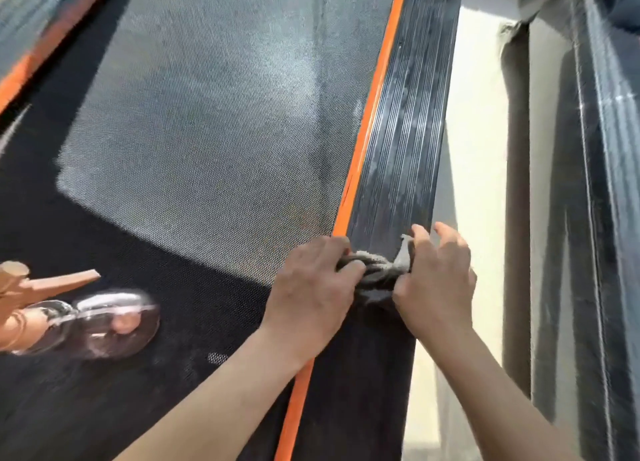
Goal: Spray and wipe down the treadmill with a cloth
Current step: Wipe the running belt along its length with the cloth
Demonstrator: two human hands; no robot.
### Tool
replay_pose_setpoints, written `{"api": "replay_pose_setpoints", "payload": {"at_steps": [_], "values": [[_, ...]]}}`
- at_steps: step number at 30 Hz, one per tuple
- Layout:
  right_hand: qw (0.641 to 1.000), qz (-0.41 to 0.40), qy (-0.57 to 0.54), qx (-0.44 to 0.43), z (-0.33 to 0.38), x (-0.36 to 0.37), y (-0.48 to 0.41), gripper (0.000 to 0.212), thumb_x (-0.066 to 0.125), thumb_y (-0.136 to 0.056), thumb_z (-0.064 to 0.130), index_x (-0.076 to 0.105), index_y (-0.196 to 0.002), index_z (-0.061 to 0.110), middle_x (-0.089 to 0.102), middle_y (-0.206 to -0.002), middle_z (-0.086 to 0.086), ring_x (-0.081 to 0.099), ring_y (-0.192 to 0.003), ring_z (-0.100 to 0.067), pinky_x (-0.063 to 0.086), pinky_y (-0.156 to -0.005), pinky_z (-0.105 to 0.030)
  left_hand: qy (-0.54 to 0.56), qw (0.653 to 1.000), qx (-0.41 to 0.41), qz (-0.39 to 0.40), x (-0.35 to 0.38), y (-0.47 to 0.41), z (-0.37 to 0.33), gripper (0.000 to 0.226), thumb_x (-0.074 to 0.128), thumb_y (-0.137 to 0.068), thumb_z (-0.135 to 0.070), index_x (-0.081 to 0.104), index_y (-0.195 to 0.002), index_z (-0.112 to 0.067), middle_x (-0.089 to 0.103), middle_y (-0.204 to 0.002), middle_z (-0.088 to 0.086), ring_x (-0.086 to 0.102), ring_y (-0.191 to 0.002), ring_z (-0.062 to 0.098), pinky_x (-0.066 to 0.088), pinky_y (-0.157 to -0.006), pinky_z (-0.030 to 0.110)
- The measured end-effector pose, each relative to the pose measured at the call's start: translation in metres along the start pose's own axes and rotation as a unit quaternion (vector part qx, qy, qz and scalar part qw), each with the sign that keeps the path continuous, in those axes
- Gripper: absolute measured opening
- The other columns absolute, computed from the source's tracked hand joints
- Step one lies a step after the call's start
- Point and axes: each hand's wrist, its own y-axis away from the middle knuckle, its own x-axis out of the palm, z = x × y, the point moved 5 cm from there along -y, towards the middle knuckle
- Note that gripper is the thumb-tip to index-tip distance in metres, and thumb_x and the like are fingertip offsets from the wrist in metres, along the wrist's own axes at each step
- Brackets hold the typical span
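A: Now, wiping stage on the treadmill [372, 107], dusty side rail [398, 148] ahead.
B: Bottle [86, 318] lying left on the belt [207, 131], well apart, untouched.
A: Left hand [311, 287] and right hand [436, 280] both curled tight round the cloth [375, 273], bunched on the rail.
B: Next, likely: pushing forward along that rail, keeping pressure down.

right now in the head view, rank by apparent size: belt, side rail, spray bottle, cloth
1. belt
2. side rail
3. spray bottle, cut off at the frame edge
4. cloth, bunched up and partly hidden, so ranking it below the spray bottle is unsure
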Motion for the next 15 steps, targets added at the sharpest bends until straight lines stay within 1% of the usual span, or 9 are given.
{"api": "replay_pose_setpoints", "payload": {"at_steps": [2,3,4,6,7,9,12,13,15], "values": [[0.998,0.012,-0.018,-0.067,0.011,0.014,0.023,0.059,0.051,-0.084,0.01,0.046,-0.142,-0.001,0.038,-0.15,-0.027,0.031,-0.143,-0.041,0.03,-0.114,-0.055,0.03,0.999,0.016,0.021,0.019,0.008,-0.005,0.027,0.059,-0.085,-0.022,0.073,-0.108,-0.017,0.066,-0.119,0.007,0.063,-0.11,0.029,0.052,-0.092,0.044],[0.996,0.026,-0.014,-0.083,0.016,0.023,0.031,0.057,0.041,-0.09,0.018,0.045,-0.143,-0.004,0.037,-0.151,-0.028,0.032,-0.144,-0.041,0.03,-0.114,-0.056,0.028,0.999,0.014,0.039,0.028,0.01,-0.005,0.033,0.054,-0.089,-0.023,0.07,-0.117,-0.017,0.064,-0.126,0.006,0.06,-0.118,0.028,0.05,-0.097,0.045],[0.995,0.052,-0.006,-0.079,0.017,0.031,0.035,0.061,0.027,-0.095,0.027,0.039,-0.147,-0.002,0.031,-0.156,-0.025,0.027,-0.147,-0.036,0.026,-0.116,-0.055,0.021,0.998,0.009,0.059,0.035,0.01,-0.005,0.039,0.05,-0.091,-0.024,0.066,-0.125,-0.018,0.061,-0.133,0.006,0.056,-0.125,0.027,0.048,-0.1,0.046],[0.996,0.085,-0.016,-0.038,0.014,0.041,0.021,0.069,0.009,-0.097,0.041,0.012,-0.157,0.008,0.002,-0.166,-0.011,0.0,-0.153,-0.02,0.008,-0.121,-0.046,0.009,0.995,-0.007,0.1,0.045,-0.002,-0.002,0.047,0.041,-0.093,-0.027,0.056,-0.137,-0.02,0.05,-0.145,0.004,0.047,-0.135,0.024,0.042,-0.107,0.047],[0.996,0.087,-0.028,-0.011,0.01,0.043,0.007,0.067,0.01,-0.1,0.044,0.0,-0.158,0.013,-0.01,-0.166,-0.004,-0.013,-0.151,-0.013,0.001,-0.121,-0.041,0.006,0.992,-0.014,0.123,0.049,-0.013,-0.001,0.051,0.036,-0.093,-0.028,0.051,-0.141,-0.02,0.044,-0.15,0.004,0.041,-0.139,0.024,0.038,-0.111,0.046],[0.995,0.062,-0.059,0.042,0.001,0.04,-0.032,0.068,0.024,-0.103,0.042,-0.01,-0.157,0.017,-0.02,-0.164,0.001,-0.022,-0.147,-0.008,-0.005,-0.121,-0.037,0.006,0.986,-0.027,0.163,0.059,-0.048,0.001,0.058,0.024,-0.095,-0.03,0.033,-0.151,-0.02,0.024,-0.16,0.005,0.024,-0.147,0.023,0.024,-0.118,0.044],[0.995,0.058,-0.069,0.041,-0.001,0.033,-0.092,0.069,0.028,-0.104,0.036,-0.007,-0.157,0.009,-0.022,-0.163,-0.01,-0.02,-0.15,-0.02,-0.008,-0.122,-0.036,-0.001,0.983,-0.025,0.182,0.075,-0.106,0.008,0.058,0.02,-0.101,-0.033,0.004,-0.156,-0.023,-0.004,-0.164,0.004,-0.003,-0.151,0.02,0.003,-0.121,0.04],[0.995,0.058,-0.077,0.035,-0.002,0.032,-0.112,0.067,0.028,-0.105,0.035,-0.003,-0.157,0.006,-0.02,-0.163,-0.015,-0.017,-0.151,-0.023,-0.006,-0.122,-0.034,-0.012,0.984,-0.016,0.176,0.08,-0.127,0.009,0.058,0.021,-0.102,-0.033,0.002,-0.156,-0.023,-0.006,-0.164,0.004,-0.005,-0.151,0.02,0.001,-0.12,0.04],[0.98,0.035,-0.187,0.057,-0.009,0.026,-0.149,0.067,0.033,-0.105,0.032,0.0,-0.158,0.006,-0.01,-0.164,-0.018,0.0,-0.152,-0.027,0.006,-0.118,-0.03,-0.031,0.986,-0.005,0.165,0.087,-0.166,0.009,0.058,0.024,-0.103,-0.032,0.003,-0.156,-0.022,-0.004,-0.164,0.005,-0.003,-0.151,0.02,0.002,-0.121,0.04]]}}
